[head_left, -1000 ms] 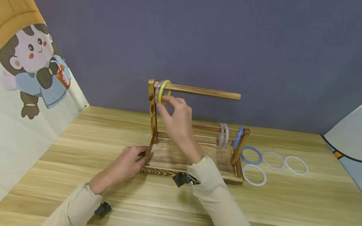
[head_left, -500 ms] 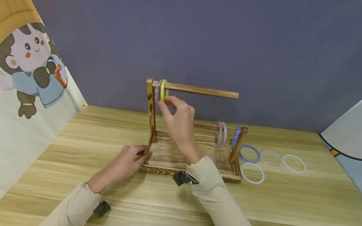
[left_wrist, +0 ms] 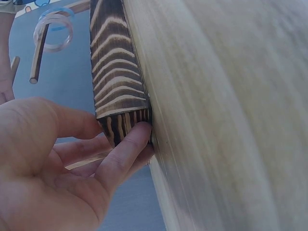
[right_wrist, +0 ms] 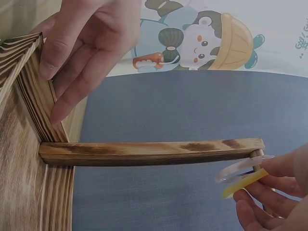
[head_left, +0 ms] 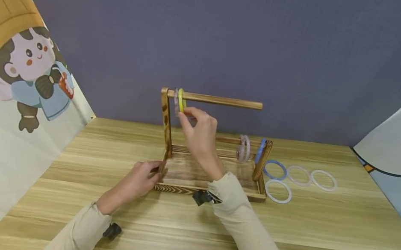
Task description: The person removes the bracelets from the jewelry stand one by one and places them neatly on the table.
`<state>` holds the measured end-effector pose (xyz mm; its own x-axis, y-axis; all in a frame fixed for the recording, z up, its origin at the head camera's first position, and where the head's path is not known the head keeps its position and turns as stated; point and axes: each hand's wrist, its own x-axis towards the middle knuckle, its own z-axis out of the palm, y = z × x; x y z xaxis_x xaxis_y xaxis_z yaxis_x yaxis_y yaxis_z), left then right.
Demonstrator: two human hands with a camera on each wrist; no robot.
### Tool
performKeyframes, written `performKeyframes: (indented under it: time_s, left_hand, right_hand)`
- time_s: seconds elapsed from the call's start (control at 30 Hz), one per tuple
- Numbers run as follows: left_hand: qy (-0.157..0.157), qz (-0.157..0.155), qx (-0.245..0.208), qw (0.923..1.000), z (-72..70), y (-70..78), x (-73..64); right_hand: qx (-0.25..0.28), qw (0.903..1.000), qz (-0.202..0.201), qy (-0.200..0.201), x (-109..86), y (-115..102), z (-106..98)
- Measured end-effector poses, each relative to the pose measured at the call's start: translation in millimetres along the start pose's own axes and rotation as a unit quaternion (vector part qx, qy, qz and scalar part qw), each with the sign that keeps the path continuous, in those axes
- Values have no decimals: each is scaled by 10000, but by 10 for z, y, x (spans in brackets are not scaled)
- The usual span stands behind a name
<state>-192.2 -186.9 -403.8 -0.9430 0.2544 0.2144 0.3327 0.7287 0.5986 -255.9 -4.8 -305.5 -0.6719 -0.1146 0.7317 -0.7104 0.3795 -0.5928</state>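
Note:
In the head view a wooden bangle rack stands on the table, with a tray base and two rods. My right hand pinches a yellow bangle that hangs round the upper rod near the left post. Close on its left hangs a pale purple bangle. The right wrist view shows thumb and fingertips at the yellow bangle, beside the pale bangle. My left hand grips the tray's left front corner; in the left wrist view its fingers bend round the striped wooden corner.
On the lower rod hang two pale purple bangles and a blue bangle by the right post. Right of the rack lie a blue bangle, a pale pink bangle and two white bangles on the table.
The yellow bangle has turned more edge-on beside the pale purple one, still in my right hand's pinch. My left hand keeps its place on the tray corner. The head view shifts slightly.

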Motion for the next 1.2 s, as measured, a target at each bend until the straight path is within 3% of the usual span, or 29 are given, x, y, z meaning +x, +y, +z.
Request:
performKeyframes:
  time_s: [0.27,0.5,1.2]
  left_hand:
    - [26,8,20,10000,-2,0,10]
    - [-138,-329,-23,9994,-16,20,-7]
    - [-100,-327,-37,9994,-14,17,-39]
  right_hand:
    - [51,9998,135,101,34,8,-36]
    - [77,9996,266,99,37,-23,-92]
    - [-96,9989,410,211,37,14,-209]
